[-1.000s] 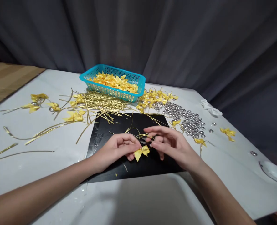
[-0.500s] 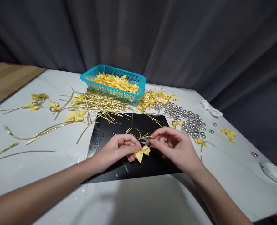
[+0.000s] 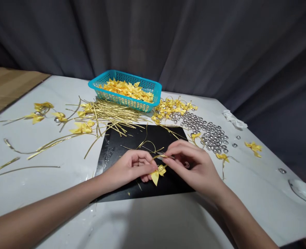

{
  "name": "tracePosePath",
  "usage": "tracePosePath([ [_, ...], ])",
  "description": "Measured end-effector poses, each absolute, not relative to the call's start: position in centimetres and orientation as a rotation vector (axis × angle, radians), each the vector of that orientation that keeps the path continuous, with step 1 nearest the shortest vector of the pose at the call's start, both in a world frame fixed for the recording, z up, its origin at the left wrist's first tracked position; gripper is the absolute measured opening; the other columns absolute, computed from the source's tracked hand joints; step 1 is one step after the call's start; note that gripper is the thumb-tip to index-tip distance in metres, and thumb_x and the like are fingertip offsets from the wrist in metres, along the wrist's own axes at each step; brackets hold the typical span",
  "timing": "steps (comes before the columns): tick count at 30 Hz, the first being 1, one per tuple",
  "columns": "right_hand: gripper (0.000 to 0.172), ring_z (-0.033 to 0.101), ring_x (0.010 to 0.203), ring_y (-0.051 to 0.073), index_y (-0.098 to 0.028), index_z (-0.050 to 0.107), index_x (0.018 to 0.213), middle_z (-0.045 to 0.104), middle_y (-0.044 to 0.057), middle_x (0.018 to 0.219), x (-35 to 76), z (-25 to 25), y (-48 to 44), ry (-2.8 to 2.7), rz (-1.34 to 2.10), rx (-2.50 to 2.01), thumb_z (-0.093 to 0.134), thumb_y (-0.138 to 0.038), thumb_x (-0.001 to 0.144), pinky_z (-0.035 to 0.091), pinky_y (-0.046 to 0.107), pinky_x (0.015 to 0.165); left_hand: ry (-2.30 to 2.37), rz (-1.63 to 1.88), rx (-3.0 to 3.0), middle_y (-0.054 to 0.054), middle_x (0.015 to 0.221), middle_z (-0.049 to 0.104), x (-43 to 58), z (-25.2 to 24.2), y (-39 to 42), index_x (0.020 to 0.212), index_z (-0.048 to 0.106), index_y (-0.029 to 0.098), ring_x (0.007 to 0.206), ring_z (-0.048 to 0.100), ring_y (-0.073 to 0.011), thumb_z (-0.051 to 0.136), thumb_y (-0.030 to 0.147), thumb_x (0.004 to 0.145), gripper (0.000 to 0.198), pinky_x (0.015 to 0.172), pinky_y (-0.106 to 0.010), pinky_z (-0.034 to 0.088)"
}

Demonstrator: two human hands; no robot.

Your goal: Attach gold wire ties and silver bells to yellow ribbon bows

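Over a black mat, my left hand pinches a small yellow ribbon bow. A thin gold wire tie loops up from the bow. My right hand is closed, its fingertips pinching the end of that gold wire just right of the bow. Both hands meet near the mat's front middle.
A teal basket of yellow bows stands behind the mat. Gold wire ties lie heaped left of centre. Silver beads spread at the right, finished bows behind them. Loose bows lie at the left. A white dish sits far right.
My right hand closed from spread fingers into a pinch on the gold wire and drew in to the bow. The bow shifted slightly lower and right.
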State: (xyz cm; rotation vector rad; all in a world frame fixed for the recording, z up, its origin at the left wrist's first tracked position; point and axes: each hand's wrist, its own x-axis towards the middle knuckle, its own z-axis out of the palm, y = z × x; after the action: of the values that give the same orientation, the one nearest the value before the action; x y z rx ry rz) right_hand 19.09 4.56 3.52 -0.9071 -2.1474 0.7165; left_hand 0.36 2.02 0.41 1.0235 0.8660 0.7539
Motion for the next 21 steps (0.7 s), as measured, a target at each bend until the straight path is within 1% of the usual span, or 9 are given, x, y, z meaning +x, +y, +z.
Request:
tracePosePath([
  [4, 0.014, 0.055, 0.060, 0.008, -0.015, 0.066, 0.086, 0.062, 0.004, 0.079, 19.55, 3.40, 4.33, -2.281, 0.365, -0.721, 0.057, -0.005, 0.081, 0.040, 0.018, 0.049, 0.858, 0.758, 1.015, 0.002, 0.058, 0.057, 0.31, 0.38, 2.01, 0.072, 0.060, 0.011, 0.051, 0.051, -0.0062, 0.064, 0.026, 0.073, 0.016, 0.053, -0.017, 0.041],
  [6, 0.017, 0.055, 0.064, 0.008, -0.015, 0.065, 0.092, 0.061, 0.005, 0.083, 19.60, 3.50, 4.19, -2.351, 0.318, -0.734, 0.056, -0.005, 0.081, 0.042, 0.018, 0.052, 0.858, 0.754, 1.035, 0.002, 0.057, 0.056, 0.31, 0.49, 1.95, 0.072, 0.060, 0.011, 0.051, 0.051, -0.0065, 0.065, 0.026, 0.073, 0.016, 0.053, -0.017, 0.040],
  [10, 0.024, 0.044, 0.052, 0.005, -0.018, 0.062, 0.104, 0.058, 0.004, 0.095, 19.27, 3.91, 4.00, -2.373, 0.694, -0.909, 0.059, -0.015, 0.081, 0.039, 0.018, 0.046, 0.870, 0.723, 1.066, 0.003, 0.055, 0.054, 0.37, 0.71, 1.89, 0.070, 0.060, 0.011, 0.050, 0.049, -0.0061, 0.068, 0.027, 0.071, 0.018, 0.051, -0.017, 0.039],
  [12, 0.018, 0.042, 0.049, 0.004, -0.018, 0.063, 0.100, 0.059, 0.004, 0.093, 19.13, 3.96, 4.02, -2.346, 0.793, -0.910, 0.057, -0.016, 0.083, 0.037, 0.018, 0.044, 0.871, 0.712, 1.050, 0.003, 0.055, 0.055, 0.42, 0.73, 1.89, 0.070, 0.059, 0.011, 0.050, 0.049, -0.0060, 0.070, 0.029, 0.068, 0.021, 0.052, -0.017, 0.039],
  [13, 0.015, 0.044, 0.050, 0.004, -0.017, 0.064, 0.096, 0.060, 0.003, 0.089, 19.11, 3.90, 4.05, -2.340, 0.786, -0.880, 0.056, -0.015, 0.084, 0.037, 0.017, 0.044, 0.869, 0.707, 1.043, 0.003, 0.056, 0.055, 0.43, 0.72, 1.89, 0.070, 0.059, 0.011, 0.050, 0.049, -0.0060, 0.071, 0.030, 0.067, 0.022, 0.052, -0.017, 0.040],
  [15, 0.014, 0.052, 0.056, 0.006, -0.016, 0.066, 0.090, 0.061, 0.003, 0.082, 19.17, 3.70, 4.11, -2.346, 0.685, -0.798, 0.054, -0.011, 0.085, 0.040, 0.017, 0.048, 0.860, 0.699, 1.038, 0.003, 0.056, 0.056, 0.42, 0.67, 1.87, 0.071, 0.059, 0.011, 0.050, 0.050, -0.0062, 0.071, 0.030, 0.067, 0.023, 0.052, -0.018, 0.041],
  [18, 0.017, 0.060, 0.068, 0.010, -0.014, 0.067, 0.092, 0.065, 0.005, 0.080, 19.37, 3.41, 4.14, -2.378, 0.389, -0.711, 0.055, -0.007, 0.083, 0.046, 0.018, 0.057, 0.849, 0.699, 1.031, 0.002, 0.056, 0.057, 0.31, 0.55, 1.90, 0.071, 0.060, 0.011, 0.050, 0.051, -0.0062, 0.070, 0.030, 0.069, 0.021, 0.052, -0.017, 0.041],
  [20, 0.015, 0.062, 0.068, 0.011, -0.014, 0.067, 0.092, 0.068, 0.005, 0.080, 19.48, 3.39, 4.12, -2.378, 0.257, -0.688, 0.057, -0.008, 0.082, 0.047, 0.019, 0.058, 0.844, 0.711, 1.017, 0.002, 0.056, 0.057, 0.21, 0.43, 1.97, 0.071, 0.061, 0.011, 0.049, 0.051, -0.0060, 0.070, 0.029, 0.069, 0.020, 0.050, -0.017, 0.041],
  [21, 0.013, 0.062, 0.066, 0.011, -0.014, 0.067, 0.091, 0.068, 0.005, 0.080, 19.53, 3.45, 4.12, -2.374, 0.257, -0.690, 0.059, -0.009, 0.081, 0.047, 0.019, 0.056, 0.837, 0.724, 1.007, 0.002, 0.055, 0.057, 0.16, 0.35, 2.01, 0.071, 0.062, 0.011, 0.048, 0.051, -0.0059, 0.070, 0.028, 0.069, 0.019, 0.050, -0.016, 0.041],
])
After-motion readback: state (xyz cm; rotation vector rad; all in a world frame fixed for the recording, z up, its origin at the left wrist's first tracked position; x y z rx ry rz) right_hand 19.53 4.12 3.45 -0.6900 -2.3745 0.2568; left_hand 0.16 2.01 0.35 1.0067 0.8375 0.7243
